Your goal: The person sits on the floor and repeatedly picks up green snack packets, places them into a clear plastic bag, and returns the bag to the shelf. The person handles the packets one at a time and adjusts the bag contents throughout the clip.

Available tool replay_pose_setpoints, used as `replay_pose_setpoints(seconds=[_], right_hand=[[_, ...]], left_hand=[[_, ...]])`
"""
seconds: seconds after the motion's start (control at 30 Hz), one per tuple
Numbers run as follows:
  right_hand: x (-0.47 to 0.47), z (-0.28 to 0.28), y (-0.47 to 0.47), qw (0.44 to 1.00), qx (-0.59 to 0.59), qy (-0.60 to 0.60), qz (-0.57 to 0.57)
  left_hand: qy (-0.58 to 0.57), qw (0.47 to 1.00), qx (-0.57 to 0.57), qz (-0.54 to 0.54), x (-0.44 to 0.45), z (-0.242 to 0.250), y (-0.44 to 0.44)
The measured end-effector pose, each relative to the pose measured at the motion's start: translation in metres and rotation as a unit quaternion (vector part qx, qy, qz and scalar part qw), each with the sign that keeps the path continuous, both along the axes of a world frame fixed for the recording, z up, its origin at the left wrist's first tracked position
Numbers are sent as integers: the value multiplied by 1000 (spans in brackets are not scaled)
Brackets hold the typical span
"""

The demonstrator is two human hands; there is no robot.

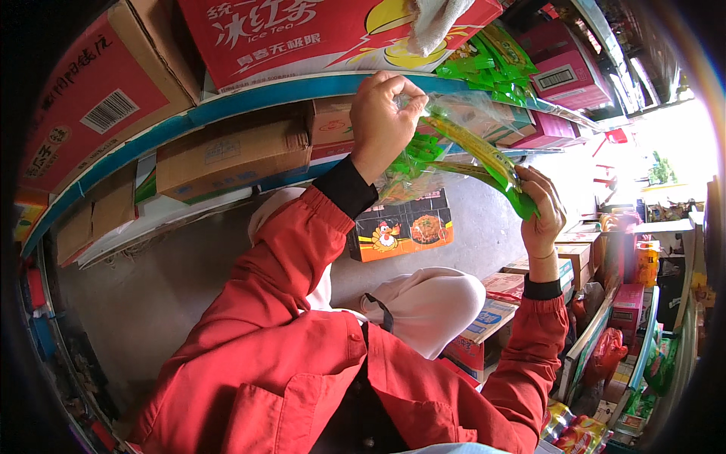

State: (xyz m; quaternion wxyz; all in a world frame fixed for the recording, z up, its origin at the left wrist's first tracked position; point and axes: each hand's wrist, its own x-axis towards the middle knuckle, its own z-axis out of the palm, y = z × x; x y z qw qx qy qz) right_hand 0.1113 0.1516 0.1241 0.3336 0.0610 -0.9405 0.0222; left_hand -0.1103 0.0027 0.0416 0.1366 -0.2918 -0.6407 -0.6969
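My left hand [388, 122] pinches the top edge of a clear plastic bag [462, 108] between thumb and fingers, in front of the teal shelf edge. Green snack packets [422, 148] show inside the bag. To the right, my right hand [541, 204] grips the lower ends of long yellow-and-green snack packets [473, 142], whose upper ends reach up to the bag's opening. More green packets [490, 62] lie on the shelf above, beside a red iced tea carton [340, 42]. A whitish cloth or glove [434, 25] hangs over that carton.
Below the bag, a black-and-orange carton [402, 230] sits on the grey floor. A brown cardboard box [232, 156] fills part of the lower shelf, under the teal shelf edge [198, 113]. Stacked cartons [496, 318] stand by my right knee, near a red plastic bag [607, 352].
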Motion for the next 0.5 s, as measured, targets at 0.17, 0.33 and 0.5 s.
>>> replay_pose_setpoints(seconds=[0.17, 0.33, 0.5], right_hand=[[0, 8, -2, 997, 60, -39, 32], [2, 13, -6, 990, 118, -66, 46], [3, 12, -1, 996, 53, -65, -38]], left_hand=[[-103, 991, 57, -64, 2, 3, -1], [-140, 986, 87, 2, -11, -1, -4], [-142, 974, 161, -74, -6, -6, 5]])
